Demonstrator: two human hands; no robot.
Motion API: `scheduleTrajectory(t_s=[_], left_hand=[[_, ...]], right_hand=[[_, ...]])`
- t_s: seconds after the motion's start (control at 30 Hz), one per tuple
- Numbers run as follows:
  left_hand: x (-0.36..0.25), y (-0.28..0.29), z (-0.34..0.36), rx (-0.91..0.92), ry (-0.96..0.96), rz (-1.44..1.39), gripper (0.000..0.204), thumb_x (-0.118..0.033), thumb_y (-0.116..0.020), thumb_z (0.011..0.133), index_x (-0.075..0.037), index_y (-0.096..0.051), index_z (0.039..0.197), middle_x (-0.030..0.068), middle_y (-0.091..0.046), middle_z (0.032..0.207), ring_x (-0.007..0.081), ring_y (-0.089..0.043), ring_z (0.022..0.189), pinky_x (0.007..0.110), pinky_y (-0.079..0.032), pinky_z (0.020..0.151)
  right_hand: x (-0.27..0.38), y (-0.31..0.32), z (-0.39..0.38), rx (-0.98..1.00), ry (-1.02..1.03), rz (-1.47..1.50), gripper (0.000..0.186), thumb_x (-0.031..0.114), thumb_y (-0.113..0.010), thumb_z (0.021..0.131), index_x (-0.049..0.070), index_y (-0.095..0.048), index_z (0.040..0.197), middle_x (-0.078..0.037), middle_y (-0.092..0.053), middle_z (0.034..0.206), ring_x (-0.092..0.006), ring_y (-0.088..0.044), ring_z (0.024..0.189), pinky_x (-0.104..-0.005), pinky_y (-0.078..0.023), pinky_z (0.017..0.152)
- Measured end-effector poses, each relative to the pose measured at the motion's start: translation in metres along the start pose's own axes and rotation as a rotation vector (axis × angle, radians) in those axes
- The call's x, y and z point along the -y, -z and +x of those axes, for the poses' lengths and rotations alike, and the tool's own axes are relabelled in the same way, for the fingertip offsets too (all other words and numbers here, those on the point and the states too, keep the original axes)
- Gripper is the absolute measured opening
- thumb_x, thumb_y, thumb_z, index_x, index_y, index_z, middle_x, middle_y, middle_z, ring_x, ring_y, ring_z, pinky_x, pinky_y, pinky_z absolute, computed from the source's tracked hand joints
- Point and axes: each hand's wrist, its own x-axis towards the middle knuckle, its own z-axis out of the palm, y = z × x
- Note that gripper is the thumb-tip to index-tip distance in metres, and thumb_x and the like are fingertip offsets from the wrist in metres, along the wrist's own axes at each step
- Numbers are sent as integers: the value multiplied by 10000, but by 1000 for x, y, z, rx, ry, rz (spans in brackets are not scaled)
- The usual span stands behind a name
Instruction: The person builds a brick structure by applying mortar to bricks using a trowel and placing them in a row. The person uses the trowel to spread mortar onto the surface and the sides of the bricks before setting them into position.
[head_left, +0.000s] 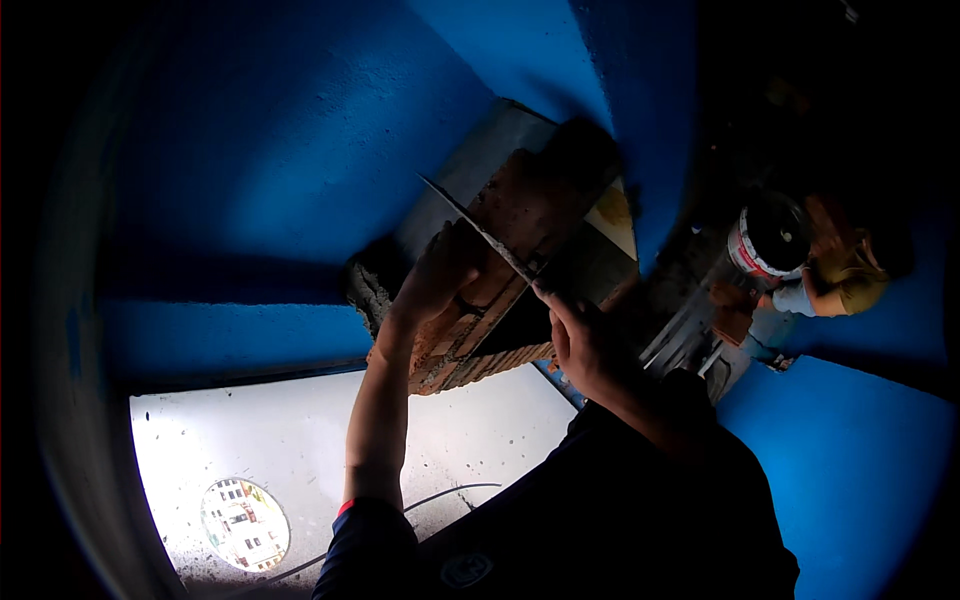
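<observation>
My left hand grips the near-left side of a red-brown brick on top of a small stack of brickwork with rough mortar between its pieces. My right hand is closed on the near end of a long, thin trowel-like tool, which lies diagonally over the brick, its tip up and to the left. Behind the brick is a grey slab against the blue walls. The far end of the brick is in deep shadow, and my left fingertips are hard to make out.
Blue walls surround the brickwork. At right a co-worker crouches by a bucket and some bricks. A bright white surface with a round opening and a dark cable lies below. A blue surface stands at lower right.
</observation>
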Motion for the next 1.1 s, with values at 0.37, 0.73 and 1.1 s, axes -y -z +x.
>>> scheduleTrajectory(t_s=[0.37, 0.73, 1.1], left_hand=[[1, 0, 3, -5, 67, -584, 645, -271, -524, 927, -87, -228, 1469, 187, -240, 1503, 369, -206, 1386, 424, -191, 1140], [-13, 11, 8, -173, -48, -564, 594, -114, -581, 875, -65, -351, 1421, 153, -393, 1433, 343, -389, 1284, 405, -330, 1076], [-6, 1, -2, -233, -14, -450, 610, -145, -611, 856, -55, -368, 1408, 165, -418, 1410, 364, -397, 1268, 427, -335, 1060]], right_hand=[[-6, 19, -15, -58, 58, 87, 404, 130, -473, 973, 77, -405, 1367, -92, -506, 717, -183, -532, 600, -310, -469, 561], [-15, 17, -67, 117, -1065, 1296, 365, 342, -460, 979, 126, -326, 717, 41, -258, 545, -65, -268, 402, -250, -309, 410], [35, 4, -81, 581, -1174, 1430, 227, 302, -410, 986, 127, -316, 874, 24, -324, 586, -89, -346, 439, -283, -362, 448]])
